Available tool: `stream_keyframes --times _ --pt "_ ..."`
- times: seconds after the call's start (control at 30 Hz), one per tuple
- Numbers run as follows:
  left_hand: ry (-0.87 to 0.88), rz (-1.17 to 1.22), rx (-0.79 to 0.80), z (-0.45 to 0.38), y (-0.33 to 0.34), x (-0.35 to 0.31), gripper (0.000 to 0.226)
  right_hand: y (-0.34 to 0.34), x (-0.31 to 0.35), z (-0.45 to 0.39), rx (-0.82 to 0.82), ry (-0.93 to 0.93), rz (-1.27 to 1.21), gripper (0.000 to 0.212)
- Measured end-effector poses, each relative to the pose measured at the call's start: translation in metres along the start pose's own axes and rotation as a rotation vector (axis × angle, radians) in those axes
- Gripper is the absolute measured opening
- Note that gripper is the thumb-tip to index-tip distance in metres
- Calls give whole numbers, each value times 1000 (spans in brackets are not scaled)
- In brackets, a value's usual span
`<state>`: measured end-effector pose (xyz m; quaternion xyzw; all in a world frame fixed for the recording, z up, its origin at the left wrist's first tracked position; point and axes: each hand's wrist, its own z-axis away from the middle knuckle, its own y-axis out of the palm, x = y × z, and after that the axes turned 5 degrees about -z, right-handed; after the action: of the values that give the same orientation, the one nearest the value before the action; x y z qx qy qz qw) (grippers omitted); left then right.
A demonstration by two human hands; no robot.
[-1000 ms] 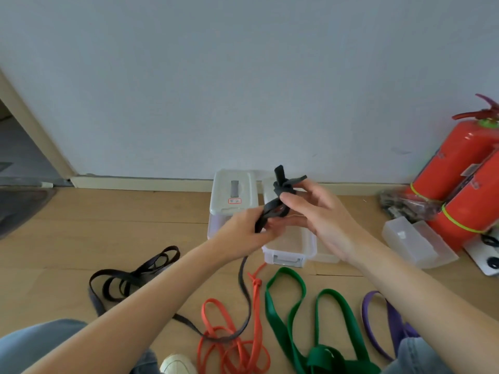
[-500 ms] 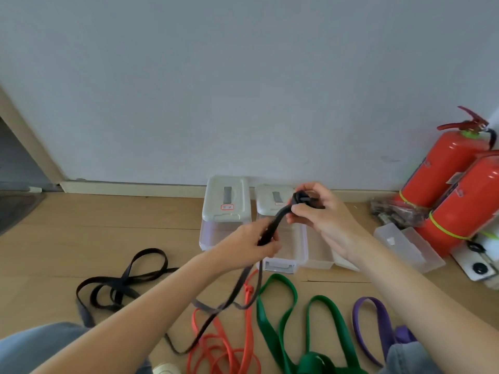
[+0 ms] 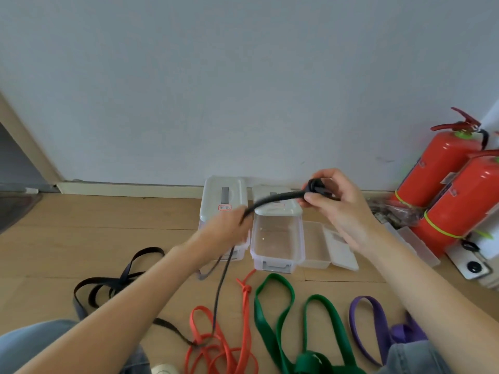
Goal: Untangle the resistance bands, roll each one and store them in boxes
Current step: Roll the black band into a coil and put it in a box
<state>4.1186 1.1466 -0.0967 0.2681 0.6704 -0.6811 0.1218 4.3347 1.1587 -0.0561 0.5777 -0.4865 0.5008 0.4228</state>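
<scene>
Two hands on black band [image 3: 272, 201]: right hand [image 3: 334, 206] pinches coil, left hand [image 3: 226, 225] grips strand; slack unrolls it mid-frame.

Two red fire extinguishers [image 3: 442, 182] at 3 o'clock, leaning against white wall [image 3: 243, 76]. Crumpled plastic bag [image 3: 397, 210] just beside them. Wooden floor [image 3: 108, 225]. Baseboard [image 3: 129, 188] along wall. Doorframe [image 3: 24, 139] at 9 o'clock.

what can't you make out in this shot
- Left hand, head view: motion blur hides its fingers on the black band.
- Band's rolled end: right hand covers part of it.
- Closed box: red-edged label too small to read.
- Green band, purple band: cut off by bottom edge.
</scene>
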Motion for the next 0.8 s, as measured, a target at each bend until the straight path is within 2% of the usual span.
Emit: stream_keyframes --times 0.07,0.1,0.17,0.23,0.27,0.3,0.33,0.4,0.5,0.67,0.73,0.8 --pt "119 169 -260 -1 -35 -10 16 -3 -6 1 148 65 441 17" --pt "205 176 -311 0 -48 -17 16 -2 -10 2 223 100 599 17" --pt "273 26 -165 5 -54 -32 12 3 -14 5 304 115 716 30" --pt "268 -170 18 9 -34 -38 19 9 -10 6 379 201 578 63" --pt "279 -212 60 9 -24 -39 22 10 -7 7 433 248 504 72" --pt "290 -202 79 9 -17 -41 22 11 -7 8 500 261 476 68" --pt "298 -165 78 9 -13 -42 21 11 -6 10 559 242 501 52" --pt "293 -89 63 5 -11 -39 17 11 -5 11 563 206 521 8" --pt "227 -46 98 1 0 -24 19 8 -3 11 416 250 292 14" --pt "44 45 324 17 38 6 19 6 -1 15 325 224 39 10" --pt "35 16 312 20 39 11 19 5 1 14 253 201 -97 8" --pt "72 -24 183 16 22 4 23 0 10 12 198 169 -226 7"
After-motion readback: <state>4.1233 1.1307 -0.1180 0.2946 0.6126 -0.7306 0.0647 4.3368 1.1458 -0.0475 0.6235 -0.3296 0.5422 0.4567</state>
